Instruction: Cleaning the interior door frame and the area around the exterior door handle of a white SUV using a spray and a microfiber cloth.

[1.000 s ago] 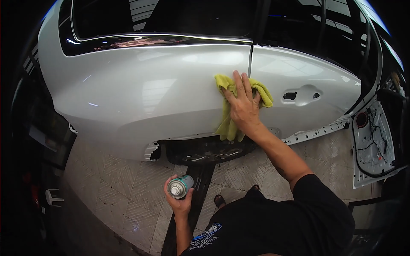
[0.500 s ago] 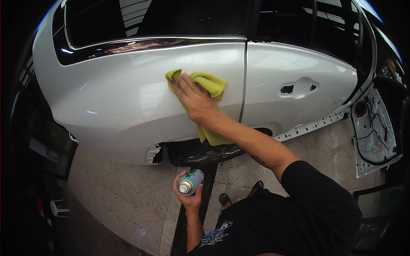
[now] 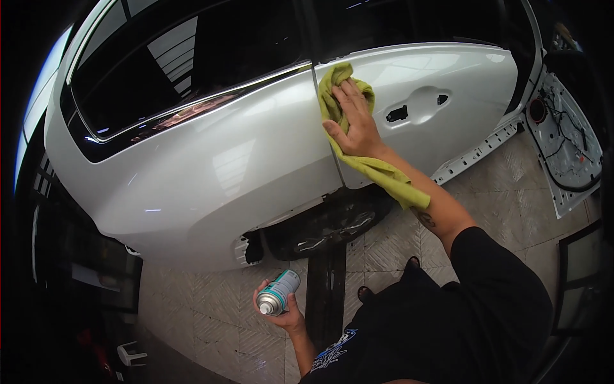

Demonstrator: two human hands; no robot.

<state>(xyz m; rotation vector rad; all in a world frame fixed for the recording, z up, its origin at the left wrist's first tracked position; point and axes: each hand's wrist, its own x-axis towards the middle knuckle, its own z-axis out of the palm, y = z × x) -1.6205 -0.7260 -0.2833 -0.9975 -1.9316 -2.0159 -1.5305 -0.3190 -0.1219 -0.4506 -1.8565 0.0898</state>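
My right hand (image 3: 359, 128) presses a yellow-green cloth (image 3: 327, 93) against a silvery-white car body. Its fingers lie over the bunched cloth, and a loose end trails down along my forearm. The cloth sits at the seam between the rear side panel (image 3: 185, 173) and the door (image 3: 460, 73). Low in front of me, apart from the car, my left hand (image 3: 294, 318) is wrapped round a spray can (image 3: 283, 289), white and teal with a silver top. The can is tilted, its top end toward me.
The door has a recess with open handle holes (image 3: 398, 114). Beneath the rear panel is a dark wheel opening (image 3: 332, 224). A detached door panel (image 3: 566, 144) with wiring stands at the right. A white stool (image 3: 132, 354) is at the lower left, and the floor (image 3: 211, 307) is patterned tile.
My right hand has moved right with the cloth, from the rear panel to the door seam. My left hand still holds the can, a little lower in view. The whole view has shifted and tilted.
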